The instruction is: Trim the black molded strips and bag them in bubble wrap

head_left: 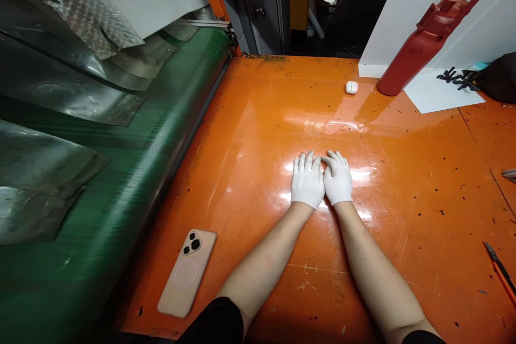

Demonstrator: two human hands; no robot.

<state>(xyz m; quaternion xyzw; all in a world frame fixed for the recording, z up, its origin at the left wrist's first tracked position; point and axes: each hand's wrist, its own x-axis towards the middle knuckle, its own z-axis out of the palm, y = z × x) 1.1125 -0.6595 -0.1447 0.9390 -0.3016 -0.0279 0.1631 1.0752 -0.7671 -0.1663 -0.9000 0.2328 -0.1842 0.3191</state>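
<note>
My left hand [308, 181], in a white glove, lies palm down on the glossy orange table [250, 172], its fingers stretched out. Right beside it rests my right hand [337, 178], gloved the same way, with its fingers lying flat and a little bent. The two hands touch or nearly touch along their thumb sides. Neither one holds anything that I can see; what is under the palms is hidden. A beige phone [187, 274] lies face down to the left of my left forearm.
Along the left runs a green conveyor belt [161, 134] with clear plastic flaps [72, 80] hanging over it. At the back right stand a red bottle [419, 54], a small white case [351, 87] and a white sheet [439, 94]. A cutter with an orange handle [503, 277] lies at the right edge.
</note>
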